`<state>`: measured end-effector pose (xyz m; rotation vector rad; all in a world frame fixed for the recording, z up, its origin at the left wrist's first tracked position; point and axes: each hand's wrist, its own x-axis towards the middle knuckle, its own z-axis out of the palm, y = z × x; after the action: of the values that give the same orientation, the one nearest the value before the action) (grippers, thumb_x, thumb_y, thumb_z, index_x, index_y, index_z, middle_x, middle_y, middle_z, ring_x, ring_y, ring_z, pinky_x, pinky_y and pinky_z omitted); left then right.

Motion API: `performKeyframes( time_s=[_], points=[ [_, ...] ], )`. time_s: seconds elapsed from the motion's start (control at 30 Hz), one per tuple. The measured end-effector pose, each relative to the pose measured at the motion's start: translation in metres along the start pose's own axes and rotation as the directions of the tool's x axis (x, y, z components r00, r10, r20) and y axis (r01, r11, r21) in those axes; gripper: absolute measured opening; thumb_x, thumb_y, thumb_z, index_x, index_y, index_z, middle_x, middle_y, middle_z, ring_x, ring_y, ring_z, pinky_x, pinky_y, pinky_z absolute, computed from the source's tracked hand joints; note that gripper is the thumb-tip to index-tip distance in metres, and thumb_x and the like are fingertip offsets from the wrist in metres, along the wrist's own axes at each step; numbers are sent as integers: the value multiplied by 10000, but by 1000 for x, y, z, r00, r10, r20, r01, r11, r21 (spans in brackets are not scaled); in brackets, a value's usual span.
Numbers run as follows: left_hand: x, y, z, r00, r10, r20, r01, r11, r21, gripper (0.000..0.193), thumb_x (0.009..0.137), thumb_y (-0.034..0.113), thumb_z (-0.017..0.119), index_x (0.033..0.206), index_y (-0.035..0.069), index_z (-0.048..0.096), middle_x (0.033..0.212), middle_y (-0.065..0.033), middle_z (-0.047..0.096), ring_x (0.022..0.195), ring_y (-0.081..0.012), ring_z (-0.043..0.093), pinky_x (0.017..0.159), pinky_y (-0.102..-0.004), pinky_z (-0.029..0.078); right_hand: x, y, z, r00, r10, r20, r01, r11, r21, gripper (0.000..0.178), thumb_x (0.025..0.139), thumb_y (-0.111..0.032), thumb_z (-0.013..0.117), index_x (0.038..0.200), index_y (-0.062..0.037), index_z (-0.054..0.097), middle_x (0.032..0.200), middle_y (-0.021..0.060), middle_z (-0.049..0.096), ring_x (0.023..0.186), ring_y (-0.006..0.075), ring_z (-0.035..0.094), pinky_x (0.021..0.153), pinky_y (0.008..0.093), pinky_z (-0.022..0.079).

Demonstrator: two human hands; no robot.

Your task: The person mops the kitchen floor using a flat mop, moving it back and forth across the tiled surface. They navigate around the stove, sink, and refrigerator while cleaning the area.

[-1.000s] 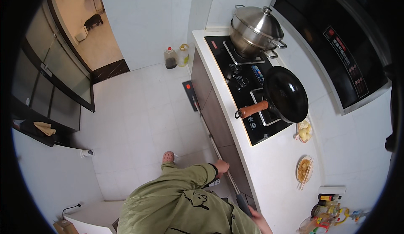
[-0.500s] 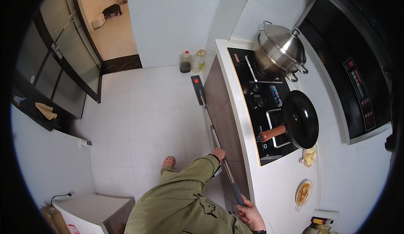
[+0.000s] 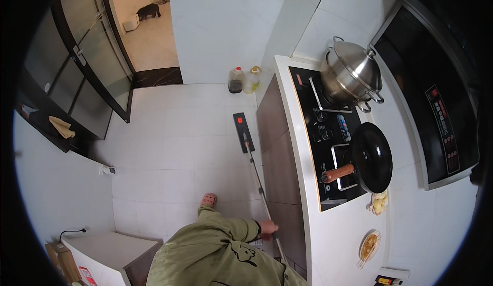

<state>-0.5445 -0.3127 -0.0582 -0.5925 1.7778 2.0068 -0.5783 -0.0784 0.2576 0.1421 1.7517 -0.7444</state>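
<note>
My left hand (image 3: 267, 229), at the end of a green sleeve, is closed around the grey pole of a flat mop (image 3: 260, 189). The pole slants from the lower edge up to a dark rectangular mop head (image 3: 244, 133) with an orange-red patch. That head lies flat on the pale tiled floor (image 3: 174, 152), a little left of the brown cabinet fronts (image 3: 280, 147). My right hand is out of view, and the pole's near end is hidden. A pink clog (image 3: 209, 199) on one foot shows left of the pole.
Two bottles (image 3: 236, 80) stand on the floor by the far wall. On the white counter to the right are a cooktop (image 3: 328, 132), a steel steamer pot (image 3: 354, 72), a wok (image 3: 372, 157) and a food dish (image 3: 370, 246). A glass door (image 3: 92, 44) stands ajar at left.
The mop head has slid toward me and slightly away from the cabinets. My right hand, earlier on the pole's upper end, has dropped out of view. The whole view has shifted slightly.
</note>
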Motion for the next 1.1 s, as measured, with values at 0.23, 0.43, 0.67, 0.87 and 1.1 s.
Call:
performKeyframes(
  time_s=[0.23, 0.43, 0.67, 0.87, 1.1],
  points=[
    [50, 11, -105, 859, -292, -419, 110, 907, -407, 415, 881, 273, 508, 744, -107, 605, 566, -229, 605, 432, -302, 616, 351, -406, 466, 62, -45, 38, 996, -42, 77, 29, 987, 160, 595, 863, 5, 577, 1411, -187, 448, 699, -65, 491, 532, 54, 426, 470, 194, 328],
    [14, 13, -42, 922, -287, -262, 152, 887, -436, 373, 833, 258, 558, 770, -103, 622, 615, -213, 628, 454, -277, 616, 400, -374, 495, 31, -11, 6, 993, -48, 107, 45, 998, 32, 591, 869, -12, 580, 1415, -193, 442, 675, -63, 488, 514, 51, 430, 453, 191, 325],
    [-27, 6, 39, 942, -321, 102, 331, 832, -445, 461, 905, 377, 541, 898, -79, 612, 721, -167, 673, 586, -237, 669, 481, -349, 542, -37, 17, -8, 1000, 25, 10, -25, 999, -44, 596, 875, -19, 578, 1423, -196, 425, 651, -54, 477, 491, 51, 423, 430, 195, 315],
    [11, -5, -74, 933, -258, -251, 136, 898, -418, 377, 851, 271, 550, 817, -100, 605, 622, -219, 630, 452, -266, 625, 380, -370, 496, 33, -41, 24, 995, 69, 69, -62, 992, -106, 602, 880, -25, 577, 1431, -199, 411, 630, -47, 467, 472, 50, 417, 411, 198, 306],
    [36, -14, -127, 802, -316, -507, 50, 881, -471, 384, 835, 236, 587, 642, -96, 584, 543, -197, 594, 407, -278, 606, 340, -396, 448, 77, -44, 32, 970, 26, 242, -15, 999, -47, 652, 897, -56, 581, 1468, -246, 332, 585, -8, 417, 406, 60, 342, 351, 209, 253]
  ],
)
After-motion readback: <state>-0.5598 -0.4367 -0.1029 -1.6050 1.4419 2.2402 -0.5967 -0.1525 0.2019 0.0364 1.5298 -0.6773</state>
